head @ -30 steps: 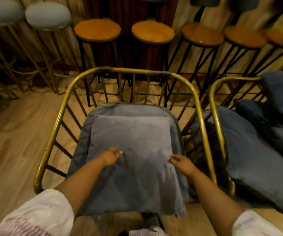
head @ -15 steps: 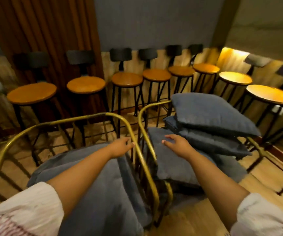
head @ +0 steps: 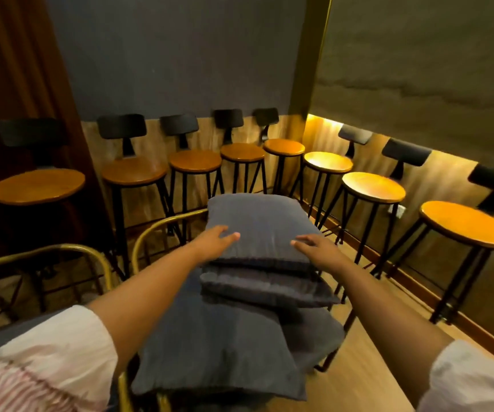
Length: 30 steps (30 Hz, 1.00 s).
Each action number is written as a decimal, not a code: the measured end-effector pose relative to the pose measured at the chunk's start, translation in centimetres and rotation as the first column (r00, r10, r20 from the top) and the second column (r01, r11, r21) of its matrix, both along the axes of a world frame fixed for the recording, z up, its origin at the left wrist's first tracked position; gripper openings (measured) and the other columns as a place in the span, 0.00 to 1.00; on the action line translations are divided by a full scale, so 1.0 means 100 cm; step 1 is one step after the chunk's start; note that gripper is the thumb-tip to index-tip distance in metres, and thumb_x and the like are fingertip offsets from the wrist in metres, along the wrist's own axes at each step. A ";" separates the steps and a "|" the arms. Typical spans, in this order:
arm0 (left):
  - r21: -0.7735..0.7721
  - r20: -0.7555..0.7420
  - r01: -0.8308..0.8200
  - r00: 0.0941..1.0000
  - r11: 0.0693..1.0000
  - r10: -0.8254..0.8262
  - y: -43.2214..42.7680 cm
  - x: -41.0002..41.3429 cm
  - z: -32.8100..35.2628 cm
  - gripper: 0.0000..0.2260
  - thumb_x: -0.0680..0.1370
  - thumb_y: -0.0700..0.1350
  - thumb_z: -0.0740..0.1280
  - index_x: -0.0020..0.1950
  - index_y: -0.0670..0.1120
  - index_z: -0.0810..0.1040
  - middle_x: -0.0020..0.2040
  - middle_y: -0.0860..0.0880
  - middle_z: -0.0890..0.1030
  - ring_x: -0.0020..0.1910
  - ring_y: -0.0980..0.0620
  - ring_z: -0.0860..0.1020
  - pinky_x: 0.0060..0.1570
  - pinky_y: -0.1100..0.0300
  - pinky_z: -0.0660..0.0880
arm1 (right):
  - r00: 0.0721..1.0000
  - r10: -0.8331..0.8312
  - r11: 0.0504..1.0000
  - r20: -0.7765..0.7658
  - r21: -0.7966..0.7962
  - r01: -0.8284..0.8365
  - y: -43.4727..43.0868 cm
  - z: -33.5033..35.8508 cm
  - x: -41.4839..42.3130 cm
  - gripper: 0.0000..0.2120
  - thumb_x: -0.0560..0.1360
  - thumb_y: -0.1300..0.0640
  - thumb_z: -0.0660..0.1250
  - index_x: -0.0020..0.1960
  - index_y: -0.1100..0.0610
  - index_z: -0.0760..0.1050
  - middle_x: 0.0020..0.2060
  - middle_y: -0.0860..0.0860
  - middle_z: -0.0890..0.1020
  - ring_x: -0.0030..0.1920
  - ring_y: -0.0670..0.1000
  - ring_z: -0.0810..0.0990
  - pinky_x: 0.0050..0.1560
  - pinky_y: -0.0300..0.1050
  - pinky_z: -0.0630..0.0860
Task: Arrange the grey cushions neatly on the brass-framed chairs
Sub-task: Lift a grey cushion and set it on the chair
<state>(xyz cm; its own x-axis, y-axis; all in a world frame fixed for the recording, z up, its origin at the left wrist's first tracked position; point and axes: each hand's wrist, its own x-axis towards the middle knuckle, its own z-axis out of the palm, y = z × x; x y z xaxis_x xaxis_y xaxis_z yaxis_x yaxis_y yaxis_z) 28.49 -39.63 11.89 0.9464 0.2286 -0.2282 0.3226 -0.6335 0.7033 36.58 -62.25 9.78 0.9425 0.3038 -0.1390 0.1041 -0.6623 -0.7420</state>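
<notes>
While both hands reach fwd, the top grey cushion [head: 262, 228] sits on a stack of two more atop the brass-framed chair [head: 147, 242]. Left hand [head: 214, 240] and right hand [head: 318, 248] lie flat, fingers spread, on its near corners w/o clasping it. No readable writing or labels.

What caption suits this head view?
Both hands, left and right, reach the top grey cushion stacked on a brass-framed chair.
</notes>
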 end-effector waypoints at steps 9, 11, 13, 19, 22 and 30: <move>0.027 -0.018 -0.101 0.995 0.994 0.102 0.014 0.131 -0.030 0.30 0.79 0.57 0.59 0.77 0.45 0.57 0.77 0.43 0.60 0.75 0.43 0.62 0.70 0.51 0.62 | 0.994 -0.088 0.995 -0.068 0.044 0.091 -0.007 -0.032 0.148 0.24 0.78 0.47 0.62 0.68 0.60 0.72 0.66 0.58 0.75 0.65 0.57 0.73 0.60 0.47 0.68; -0.001 -0.031 -0.143 0.989 0.990 0.143 0.027 0.172 -0.042 0.30 0.79 0.56 0.59 0.77 0.45 0.57 0.77 0.43 0.61 0.75 0.42 0.62 0.70 0.50 0.62 | 0.988 -0.115 0.992 -0.099 0.034 0.119 0.000 -0.048 0.191 0.24 0.78 0.46 0.62 0.69 0.59 0.71 0.66 0.57 0.75 0.65 0.58 0.73 0.58 0.46 0.68; -0.054 -0.046 -0.183 0.982 0.982 0.181 0.039 0.210 -0.055 0.30 0.80 0.55 0.60 0.78 0.45 0.55 0.77 0.42 0.60 0.75 0.41 0.61 0.71 0.49 0.61 | 0.980 -0.149 0.988 -0.128 0.019 0.153 0.009 -0.062 0.230 0.26 0.78 0.46 0.61 0.70 0.60 0.69 0.68 0.58 0.74 0.66 0.58 0.72 0.57 0.44 0.66; -0.108 -0.156 -0.337 0.935 0.935 0.319 0.076 0.309 -0.109 0.32 0.79 0.54 0.60 0.78 0.43 0.52 0.78 0.41 0.57 0.75 0.39 0.59 0.73 0.47 0.58 | 0.935 -0.245 0.957 -0.255 0.092 0.276 0.035 -0.123 0.337 0.27 0.77 0.46 0.63 0.71 0.57 0.69 0.70 0.57 0.72 0.68 0.60 0.72 0.67 0.51 0.68; -0.066 -0.277 -0.386 0.893 0.920 0.355 0.104 0.340 -0.139 0.43 0.72 0.66 0.63 0.79 0.49 0.49 0.79 0.41 0.53 0.76 0.37 0.57 0.73 0.42 0.58 | 0.882 -0.264 0.921 -0.391 0.168 0.350 0.040 -0.157 0.377 0.36 0.70 0.38 0.66 0.72 0.55 0.67 0.70 0.56 0.73 0.65 0.61 0.74 0.67 0.57 0.71; -0.325 -0.374 -0.620 0.778 0.714 0.505 0.130 0.327 -0.178 0.51 0.64 0.64 0.73 0.78 0.54 0.47 0.78 0.44 0.58 0.73 0.36 0.63 0.70 0.39 0.63 | 0.757 -0.275 0.865 -0.592 0.191 0.463 0.027 -0.187 0.384 0.58 0.55 0.27 0.71 0.77 0.49 0.55 0.72 0.55 0.68 0.67 0.61 0.72 0.67 0.61 0.69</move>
